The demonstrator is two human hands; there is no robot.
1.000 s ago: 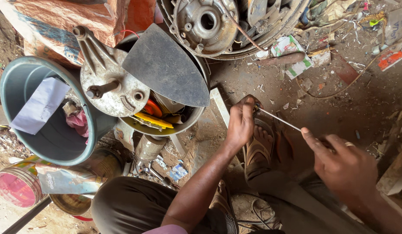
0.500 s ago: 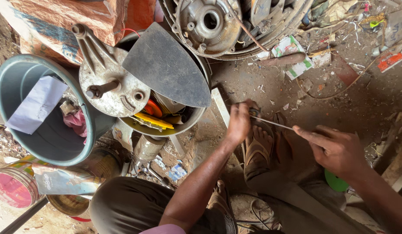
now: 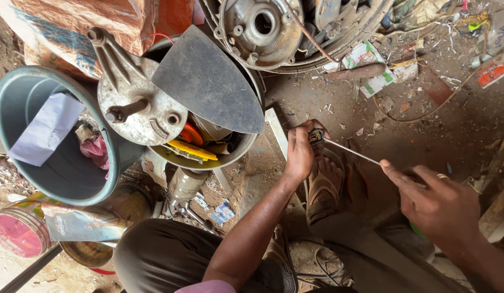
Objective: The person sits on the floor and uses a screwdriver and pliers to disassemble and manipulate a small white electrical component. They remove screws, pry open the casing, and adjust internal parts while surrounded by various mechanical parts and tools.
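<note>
A: Where is the thin metal rod (image 3: pixel 350 151) located?

B: It is held low over the dirt floor (image 3: pixel 425 130), above a sandalled foot (image 3: pixel 328 179). One end is seated in a small dark fitting (image 3: pixel 316 136), on which the fingers of the left hand (image 3: pixel 299 153) are clamped. The other end is pinched by the closed fingers of the right hand (image 3: pixel 439 206).

A: How far has the work progressed?

B: The rod is judged to be engaged but not yet released; whether it is being fitted or drawn out cannot be told.

A: What is positioned nearby?

B: A metal bowl (image 3: pixel 238 154) of parts, topped by a dark triangular plate (image 3: pixel 208 81), is beside the left hand. A wheel hub (image 3: pixel 260 27) lies beyond.
</note>
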